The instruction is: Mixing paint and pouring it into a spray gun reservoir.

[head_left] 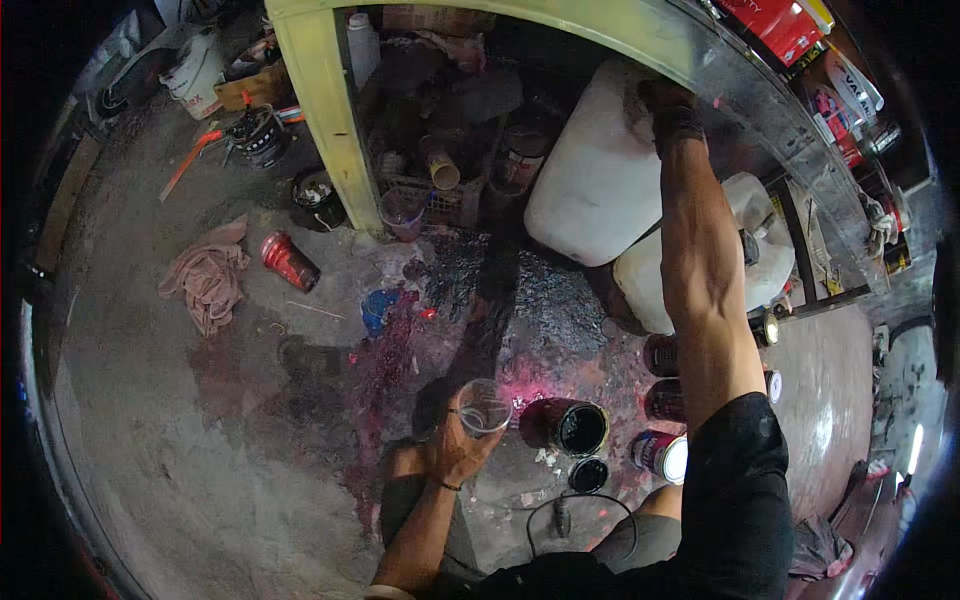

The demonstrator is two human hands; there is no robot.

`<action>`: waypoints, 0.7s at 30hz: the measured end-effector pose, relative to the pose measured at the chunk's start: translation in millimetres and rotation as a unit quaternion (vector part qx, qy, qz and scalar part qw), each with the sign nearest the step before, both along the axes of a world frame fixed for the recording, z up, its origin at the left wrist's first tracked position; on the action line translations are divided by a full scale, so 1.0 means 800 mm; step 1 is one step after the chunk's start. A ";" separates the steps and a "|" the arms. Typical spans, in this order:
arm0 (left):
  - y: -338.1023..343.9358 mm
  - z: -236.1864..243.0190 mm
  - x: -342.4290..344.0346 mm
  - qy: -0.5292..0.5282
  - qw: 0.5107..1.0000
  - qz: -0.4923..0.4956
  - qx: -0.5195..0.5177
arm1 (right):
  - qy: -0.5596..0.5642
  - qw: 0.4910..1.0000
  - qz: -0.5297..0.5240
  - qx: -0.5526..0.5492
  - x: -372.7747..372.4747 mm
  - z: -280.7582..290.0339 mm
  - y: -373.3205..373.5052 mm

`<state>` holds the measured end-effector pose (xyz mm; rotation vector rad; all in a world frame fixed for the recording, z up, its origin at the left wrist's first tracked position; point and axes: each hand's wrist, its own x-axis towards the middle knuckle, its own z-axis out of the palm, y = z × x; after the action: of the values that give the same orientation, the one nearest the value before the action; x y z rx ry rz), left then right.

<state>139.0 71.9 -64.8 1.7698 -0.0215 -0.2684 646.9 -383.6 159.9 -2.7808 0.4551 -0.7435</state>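
Over on my left, a white bucket point(196, 82) stands far back on the stained floor point(130, 380), with a crumpled pinkish rag point(208, 278) nearer and a red container point(290, 262) lying on its side just beside it. A pale yellow frame leg point(325, 120) rises next, and below it a crumpled blue piece point(379, 312) sits at the edge of a magenta paint stain point(380, 390). A plastic crate point(455, 203) is tucked beneath the frame. Low in the middle, the person's left hand point(462, 448) grasps a clear plastic cup point(485, 408), its open mouth facing up. Just right of the cup stands an open can point(583, 428) of dark liquid, with a small black pot point(588, 475) close by. Higher up, a large white jerrycan point(590, 170) leans at a tilt; the right hand point(657, 102) is at its upper end, too shadowed for me to tell how the fingers close. A second white jerrycan point(640, 285) lies partly behind the right forearm, and below stands a white-topped can point(662, 457).
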 end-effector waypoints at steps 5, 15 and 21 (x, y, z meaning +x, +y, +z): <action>0.003 -0.007 -0.001 -0.016 0.999 -0.015 -0.024 | -0.013 1.000 0.005 0.000 -0.027 -0.019 0.031; 0.023 0.017 -0.001 -0.002 0.999 -0.020 -0.033 | 0.081 0.996 0.019 0.034 -0.087 -0.044 0.060; 0.017 0.014 0.002 -0.060 0.997 0.015 -0.046 | 0.153 0.927 0.062 -0.337 -0.120 -0.051 0.074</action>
<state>140.2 85.8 -53.6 1.6909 -0.0918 -0.1381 550.6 -324.1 119.5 -3.5550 0.0611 -0.4977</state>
